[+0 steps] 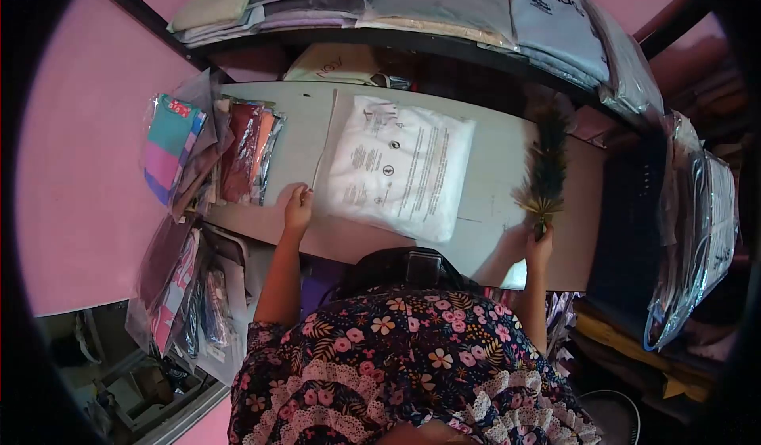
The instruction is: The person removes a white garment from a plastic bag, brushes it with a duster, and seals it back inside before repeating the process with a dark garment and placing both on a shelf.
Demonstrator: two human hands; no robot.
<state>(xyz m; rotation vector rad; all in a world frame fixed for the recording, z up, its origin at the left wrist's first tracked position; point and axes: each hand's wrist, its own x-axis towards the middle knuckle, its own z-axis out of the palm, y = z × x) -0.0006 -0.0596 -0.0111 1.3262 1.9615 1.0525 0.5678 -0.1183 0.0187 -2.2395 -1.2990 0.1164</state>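
A white folded garment in a clear printed plastic bag [400, 171] lies flat on the table in front of me. At its lower left, my left hand [297, 209] is closed in a pinch on the loose edge of that bag. My right hand [540, 248] is wrapped round the handle of a feather duster [545, 163], to the right of the bag. The duster's dark feathers point away from me, with a tan tuft near the handle.
Packed garments [170, 147] stand at the table's [495, 159] left end. Above the far edge runs a shelf [396, 39] stacked with bagged clothes. More bagged clothes [697, 223] hang or stand at the right, and others [178, 286] are below left.
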